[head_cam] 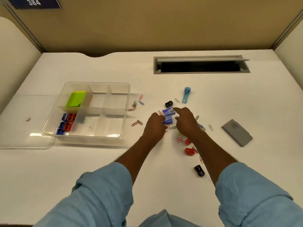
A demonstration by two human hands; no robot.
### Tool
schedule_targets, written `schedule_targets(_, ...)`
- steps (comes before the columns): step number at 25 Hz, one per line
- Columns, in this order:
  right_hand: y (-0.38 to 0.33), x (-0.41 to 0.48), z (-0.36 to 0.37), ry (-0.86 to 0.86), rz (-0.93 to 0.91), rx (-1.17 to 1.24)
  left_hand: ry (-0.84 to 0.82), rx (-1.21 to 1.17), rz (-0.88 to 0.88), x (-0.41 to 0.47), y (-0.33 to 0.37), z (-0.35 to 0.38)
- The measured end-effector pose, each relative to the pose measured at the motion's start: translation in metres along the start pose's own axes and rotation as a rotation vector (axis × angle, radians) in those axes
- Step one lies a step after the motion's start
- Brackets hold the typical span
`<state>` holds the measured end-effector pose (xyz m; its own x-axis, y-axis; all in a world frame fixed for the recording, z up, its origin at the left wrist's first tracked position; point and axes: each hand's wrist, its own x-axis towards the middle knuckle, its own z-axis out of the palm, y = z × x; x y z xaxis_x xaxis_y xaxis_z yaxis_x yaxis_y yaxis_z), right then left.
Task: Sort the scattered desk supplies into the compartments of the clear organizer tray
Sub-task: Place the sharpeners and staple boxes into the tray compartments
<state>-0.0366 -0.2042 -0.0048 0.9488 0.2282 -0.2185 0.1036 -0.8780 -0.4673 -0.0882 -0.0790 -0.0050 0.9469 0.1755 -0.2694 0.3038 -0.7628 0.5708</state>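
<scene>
Right of tray (pixel 85 137), blue boxes (pixel 168 113), left hand (pixel 155 125) seemingly gripping

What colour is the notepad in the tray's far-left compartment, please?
The notepad is lime green; head view.

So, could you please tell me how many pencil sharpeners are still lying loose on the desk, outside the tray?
4: one black sharpener just beyond the right hand, two red sharpeners beside that forearm, a second black sharpener nearest the person. The arms may hide more.

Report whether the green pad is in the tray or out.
In. The green pad lies inside the far-left compartment of the tray, enclosed by its clear walls.
</scene>
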Motion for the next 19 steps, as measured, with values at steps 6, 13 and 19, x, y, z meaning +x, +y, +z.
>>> schedule_targets(6, -0.006, 0.023, -0.005, -0.135, -0.181, -0.170, 0.071, 0.043, 0.055, 0.012, 0.004, -0.005)
schedule_targets(13, -0.004, 0.028, 0.002, -0.099, -0.161, 0.007, 0.056, 0.057, 0.099, 0.021, 0.011, 0.004)
schedule_targets(19, -0.003, 0.013, 0.006, -0.023, -0.152, 0.059, 0.109, -0.035, 0.088, 0.014, 0.010, -0.002)
